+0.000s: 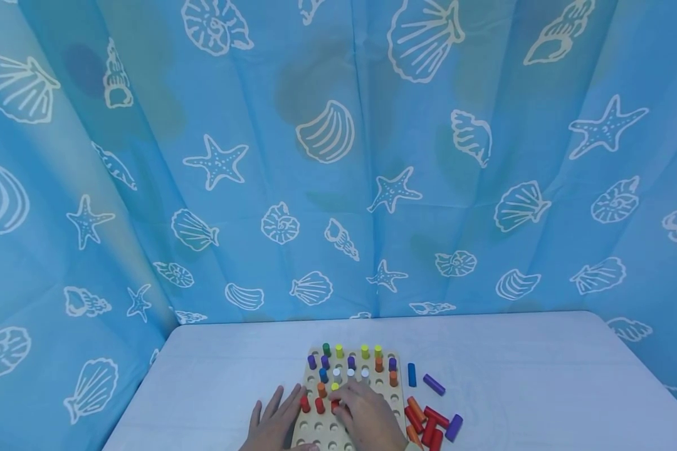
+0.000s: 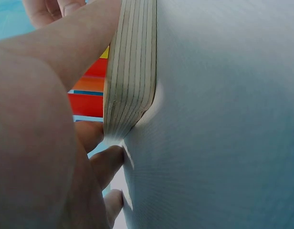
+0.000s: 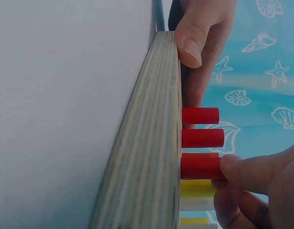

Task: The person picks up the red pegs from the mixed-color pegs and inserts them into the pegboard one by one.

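Note:
A wooden pegboard (image 1: 310,435) lies on the table, with several coloured pegs upright in its holes. My right hand (image 1: 369,416) reaches over it and pinches the top of a red peg (image 3: 202,168), whose lower end meets the board's face. Two more red pegs (image 1: 312,405) stand to its left in the same row. My left hand (image 1: 273,419) rests at the board's left edge with its fingers spread fairly straight on the table; its thumb (image 3: 192,50) lies on the board. The layered side of the board (image 2: 132,67) shows in the left wrist view.
Right of the board lies a loose pile of red pegs (image 1: 429,432) and orange ones. A blue peg (image 1: 412,374) and a purple peg (image 1: 434,384) lie beyond the pile. A blue shell-patterned curtain (image 1: 338,188) hangs behind the white table (image 1: 541,382).

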Tool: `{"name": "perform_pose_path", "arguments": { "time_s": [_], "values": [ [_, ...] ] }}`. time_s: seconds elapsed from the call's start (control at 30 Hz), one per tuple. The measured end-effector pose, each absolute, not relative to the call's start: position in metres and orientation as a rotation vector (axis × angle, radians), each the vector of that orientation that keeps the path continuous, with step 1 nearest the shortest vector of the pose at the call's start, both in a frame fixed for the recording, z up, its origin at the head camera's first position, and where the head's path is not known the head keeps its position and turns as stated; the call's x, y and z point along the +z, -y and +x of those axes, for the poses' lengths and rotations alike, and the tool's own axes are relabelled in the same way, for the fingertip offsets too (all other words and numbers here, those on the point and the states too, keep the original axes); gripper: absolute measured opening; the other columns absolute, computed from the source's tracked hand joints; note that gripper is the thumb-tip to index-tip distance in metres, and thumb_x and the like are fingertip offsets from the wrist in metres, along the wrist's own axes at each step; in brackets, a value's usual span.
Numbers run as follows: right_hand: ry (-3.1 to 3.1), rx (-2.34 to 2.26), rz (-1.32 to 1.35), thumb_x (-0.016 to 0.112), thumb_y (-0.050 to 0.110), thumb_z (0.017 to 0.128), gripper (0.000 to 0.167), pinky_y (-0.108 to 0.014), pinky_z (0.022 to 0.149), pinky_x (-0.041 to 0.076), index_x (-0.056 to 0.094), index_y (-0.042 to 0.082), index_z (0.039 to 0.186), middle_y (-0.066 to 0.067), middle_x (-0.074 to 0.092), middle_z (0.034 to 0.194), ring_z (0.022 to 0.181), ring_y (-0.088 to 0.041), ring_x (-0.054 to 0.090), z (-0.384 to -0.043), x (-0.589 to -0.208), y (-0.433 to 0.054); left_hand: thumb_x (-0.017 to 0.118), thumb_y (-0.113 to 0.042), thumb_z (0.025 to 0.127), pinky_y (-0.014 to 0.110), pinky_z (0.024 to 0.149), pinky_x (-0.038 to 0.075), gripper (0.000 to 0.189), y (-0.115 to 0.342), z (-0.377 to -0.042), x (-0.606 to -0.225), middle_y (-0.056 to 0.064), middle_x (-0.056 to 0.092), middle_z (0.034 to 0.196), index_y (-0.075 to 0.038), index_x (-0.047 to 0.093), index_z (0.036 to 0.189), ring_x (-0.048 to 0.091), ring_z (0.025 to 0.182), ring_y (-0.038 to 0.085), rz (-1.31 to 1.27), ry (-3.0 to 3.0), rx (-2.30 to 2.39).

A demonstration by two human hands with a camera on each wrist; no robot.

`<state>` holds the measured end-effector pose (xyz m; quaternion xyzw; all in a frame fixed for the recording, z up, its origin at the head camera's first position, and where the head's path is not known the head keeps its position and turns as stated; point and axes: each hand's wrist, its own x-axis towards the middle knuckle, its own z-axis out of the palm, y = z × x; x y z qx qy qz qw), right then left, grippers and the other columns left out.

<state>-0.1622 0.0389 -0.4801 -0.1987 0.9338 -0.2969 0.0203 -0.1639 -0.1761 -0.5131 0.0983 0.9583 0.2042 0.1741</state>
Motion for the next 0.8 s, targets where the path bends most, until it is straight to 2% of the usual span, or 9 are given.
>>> {"name": "perform_pose_path", "arguments": {
  "time_s": [0.23, 0.57, 0.7, 0.8],
  "values": [
    [-2.894, -0.915, -0.575, 0.071, 0.024, 0.095, 0.023, -0.056, 0.097, 0.054, 0.073, 0.018, 0.117, -0.005, 0.069, 0.118, 0.121, -0.033, 0.061, -0.1620, -0.4798, -0.0373, 0.056, -0.081, 0.082, 0.080, 0.113, 0.004, 0.105, 0.1758, -0.1623, -0.5115, 0.012, 0.036, 0.160, -0.011, 0.034, 0.157, 0.018, 0.148, 0.048, 0.278, -2.717, 0.578],
    [-2.920, -0.918, -0.570, 0.072, 0.024, 0.094, 0.024, -0.056, 0.098, 0.054, 0.073, 0.018, 0.117, -0.006, 0.069, 0.118, 0.120, -0.033, 0.062, -0.1594, -0.4778, -0.0378, 0.056, -0.080, 0.082, 0.080, 0.113, 0.004, 0.106, 0.1759, -0.1617, -0.5120, 0.012, 0.036, 0.160, -0.010, 0.033, 0.157, 0.018, 0.148, 0.048, 0.276, -2.715, 0.593],
    [-2.945, -0.930, -0.576, 0.073, 0.025, 0.093, 0.023, -0.049, 0.096, 0.057, 0.073, 0.019, 0.116, 0.002, 0.069, 0.111, 0.111, -0.024, 0.066, -0.1583, -0.4761, -0.0390, 0.056, -0.080, 0.081, 0.080, 0.113, 0.003, 0.105, 0.1752, -0.1625, -0.5118, 0.012, 0.036, 0.160, -0.010, 0.035, 0.157, 0.019, 0.148, 0.048, 0.279, -2.721, 0.583],
    [-2.968, -0.937, -0.612, 0.073, 0.024, 0.093, 0.023, -0.041, 0.089, 0.060, 0.073, 0.019, 0.115, 0.006, 0.068, 0.105, 0.100, -0.015, 0.066, -0.1576, -0.4752, -0.0406, 0.057, -0.081, 0.080, 0.080, 0.112, 0.003, 0.106, 0.1747, -0.1632, -0.5117, 0.013, 0.037, 0.160, -0.009, 0.036, 0.156, 0.018, 0.148, 0.048, 0.273, -2.727, 0.563]
  ]
}}
